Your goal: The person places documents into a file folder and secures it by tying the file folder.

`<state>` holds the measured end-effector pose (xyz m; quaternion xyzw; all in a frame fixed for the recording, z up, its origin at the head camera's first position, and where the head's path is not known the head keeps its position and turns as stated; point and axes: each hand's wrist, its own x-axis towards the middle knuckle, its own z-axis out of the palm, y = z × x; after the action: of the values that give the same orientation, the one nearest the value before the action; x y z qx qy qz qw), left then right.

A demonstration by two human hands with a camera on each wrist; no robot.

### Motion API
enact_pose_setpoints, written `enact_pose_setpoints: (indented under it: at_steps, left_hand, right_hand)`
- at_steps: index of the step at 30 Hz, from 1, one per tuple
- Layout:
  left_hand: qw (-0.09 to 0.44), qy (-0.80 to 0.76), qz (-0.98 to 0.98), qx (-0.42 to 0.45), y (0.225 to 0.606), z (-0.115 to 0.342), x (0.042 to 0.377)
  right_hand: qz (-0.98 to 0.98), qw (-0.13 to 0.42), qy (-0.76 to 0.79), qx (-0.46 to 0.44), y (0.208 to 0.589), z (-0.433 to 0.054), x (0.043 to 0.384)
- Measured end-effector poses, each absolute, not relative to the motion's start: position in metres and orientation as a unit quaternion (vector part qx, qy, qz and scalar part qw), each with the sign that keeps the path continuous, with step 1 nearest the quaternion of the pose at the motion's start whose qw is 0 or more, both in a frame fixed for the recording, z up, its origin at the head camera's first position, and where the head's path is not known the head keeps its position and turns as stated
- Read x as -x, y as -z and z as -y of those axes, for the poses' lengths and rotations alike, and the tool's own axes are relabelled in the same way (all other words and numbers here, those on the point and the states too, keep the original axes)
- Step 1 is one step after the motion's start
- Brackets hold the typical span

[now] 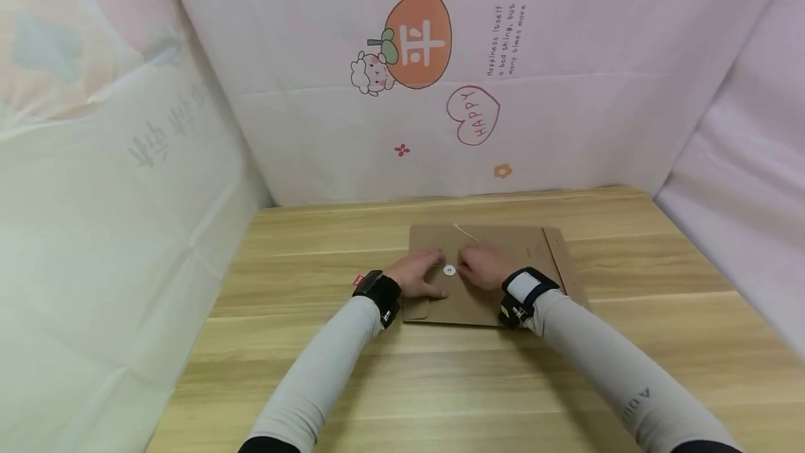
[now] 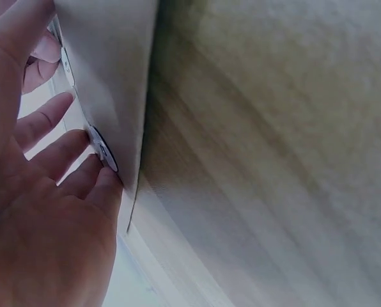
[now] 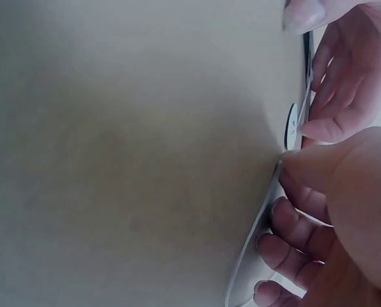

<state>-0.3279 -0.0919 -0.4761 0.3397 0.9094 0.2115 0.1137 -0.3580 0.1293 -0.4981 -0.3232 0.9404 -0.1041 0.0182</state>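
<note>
A brown kraft document envelope [image 1: 468,307] lies flat on the table, with a white round button [image 1: 449,270] on its face. My left hand [image 1: 415,275] rests on the envelope's left part, fingers extended and spread beside the button. Two buttons show in the left wrist view, the nearer disc [image 2: 102,150] close to those fingertips. My right hand [image 1: 484,265] is just right of the button. Its thumb and forefinger pinch a thin pale string [image 3: 254,224], whose loose end trails toward the envelope's far edge in the head view.
The wooden table [image 1: 314,243] extends around the envelope on all sides. Printed white cloth [image 1: 314,145] hangs behind the table, with more cloth at the left and right. A small red tag [image 1: 358,279] shows beside the left wrist strap.
</note>
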Motion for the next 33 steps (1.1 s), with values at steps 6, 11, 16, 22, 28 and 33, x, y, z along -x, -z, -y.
enact_pose_setpoints:
  at_steps: [6,11,16,22,28,33]
  left_hand:
    - [0.127,-0.214,-0.910,-0.332,0.478,0.091,0.331]
    - [0.131,-0.212,-0.913,-0.322,0.481,0.092,0.335]
    - [0.134,-0.225,-0.909,-0.324,0.479,0.092,0.331]
    - [0.139,-0.217,-0.909,-0.328,0.477,0.093,0.331]
    - [0.141,-0.212,-0.912,-0.323,0.478,0.094,0.333]
    - [0.140,-0.222,-0.907,-0.330,0.480,0.092,0.333]
  right_hand:
    - [-0.945,0.048,0.122,0.300,0.490,-0.125,0.356]
    - [-0.947,0.062,0.144,0.281,0.479,-0.121,0.354]
    - [-0.945,0.066,0.166,0.274,0.485,-0.122,0.353]
    - [-0.945,0.067,0.189,0.259,0.488,-0.122,0.352]
    - [-0.956,0.074,0.173,0.227,0.489,-0.120,0.360]
    - [-0.959,0.105,0.184,0.190,0.489,-0.119,0.363]
